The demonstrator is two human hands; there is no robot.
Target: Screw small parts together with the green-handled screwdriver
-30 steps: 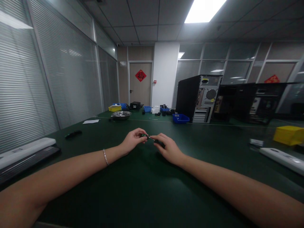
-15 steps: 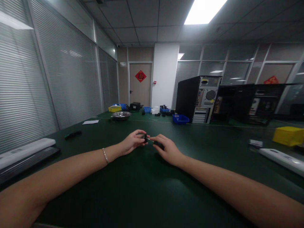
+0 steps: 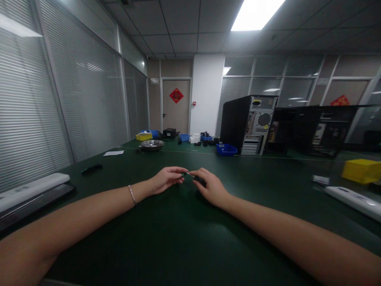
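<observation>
Two-handed work over the green table [image 3: 190,246], nearer the viewer than the black computer tower [image 3: 236,123] and to its left. The left hand [image 3: 166,181] pinches a small dark part [image 3: 183,174] between thumb and fingertips; the right hand [image 3: 214,189] is closed round the black handle of a screwdriver [image 3: 200,181], index finger reaching forward beside the shaft. The hands lie near each other, the thin metal shaft bridging them. Good practice here would be to hold the left pinch firm, align the shaft squarely with the part, and press lightly, since so small a piece could pivot or slip. The part, in front of the tower and to its left, appears blackish with a faint greenish tint; fingers cover most of its outline, so its exact kind cannot be told.
</observation>
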